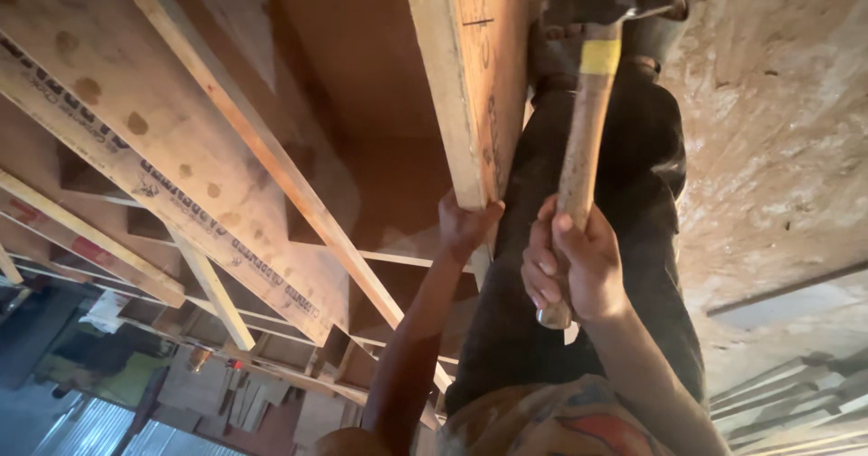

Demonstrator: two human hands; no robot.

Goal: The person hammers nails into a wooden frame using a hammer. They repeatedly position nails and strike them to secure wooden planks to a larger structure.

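A wide rough board [778, 149] is lying flat and filling the space to the right of the upright plank [470, 85], with the person's dark trouser legs [624, 194] stretching across it. To the left of the plank, a large sheet of plywood [154, 140] printed with dark lettering is sloping away, edged by a long thin batten [271, 158], and more battens are crossing below it. The plank itself, pale and standing on edge, is running from the top of the view down to the hands. The left hand [466, 225] is closing around the plank's lower end, fingers wrapped over its edge. Just right of the plank, the right hand [570, 266] is gripping the wooden handle of a hammer [588, 103] in a closed fist; the hammer's dark metal head is sitting near the plank's upper part, with a yellow band just below it
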